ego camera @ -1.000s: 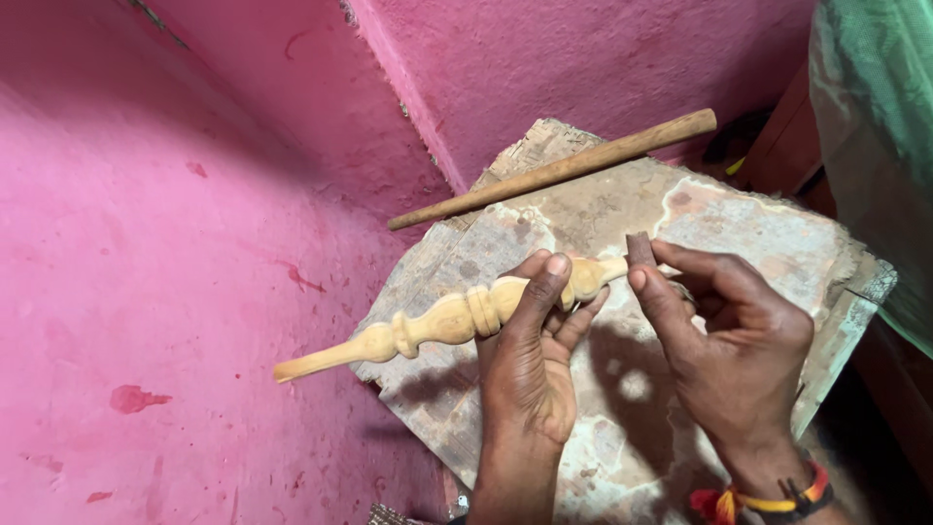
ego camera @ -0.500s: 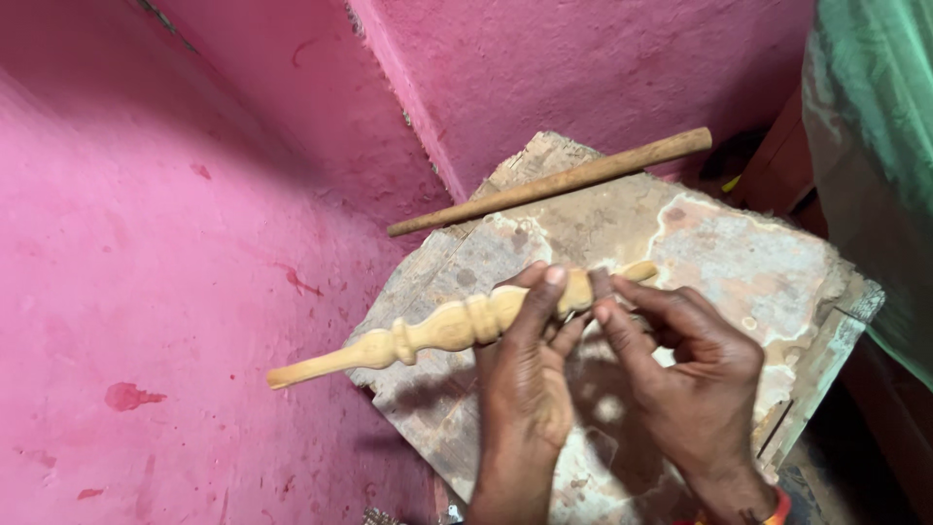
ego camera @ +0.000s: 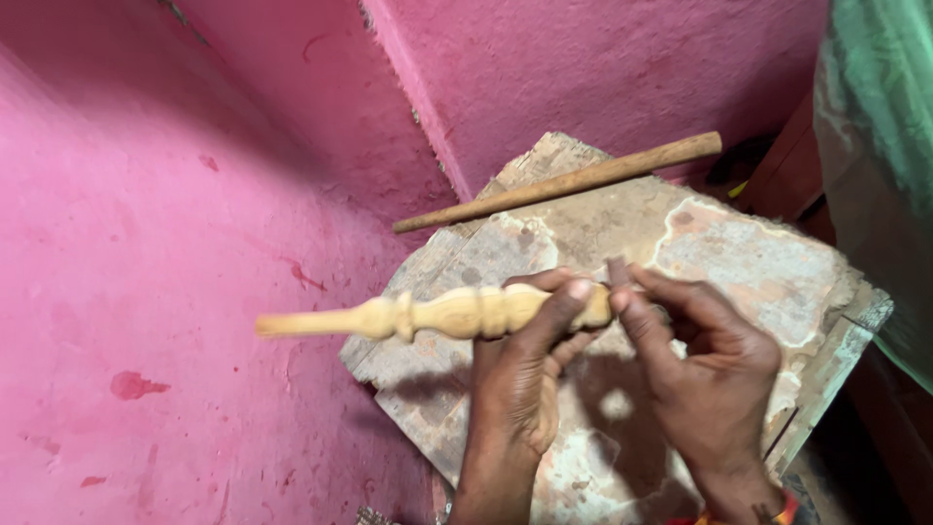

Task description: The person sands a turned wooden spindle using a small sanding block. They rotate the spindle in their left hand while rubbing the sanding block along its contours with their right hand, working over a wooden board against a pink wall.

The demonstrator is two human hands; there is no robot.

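— Since the earlier frame, what has been moved?
— Both hands have been brought closer together, and the spindle [ego camera: 437,314] has been shifted a little up and to the left; the right hand [ego camera: 705,384] is now pressed against the spindle's thick end, where half a second ago it was still just beside it.

— How is the scene laid out, left to right?
— Pink wall [ego camera: 146,243] is seen at the far left. The spindle's thin tip is held out over it, level, with the turned beads toward the middle. The thick end is wrapped by the left hand [ego camera: 520,389], a closed grip with the thumb laid over the top. Next, the right hand's thumb and forefinger are pinched at that same end; a small dark piece seems to be held there, but what it is cannot be told.

— And under the hands?
— A worn slab [ego camera: 739,253] is used as the counter. The spindle is held above its left edge, not resting on it. A plain stick [ego camera: 564,182] is laid across the slab's far side, well apart from the hands. Green cloth [ego camera: 875,146] is seen at the right edge.
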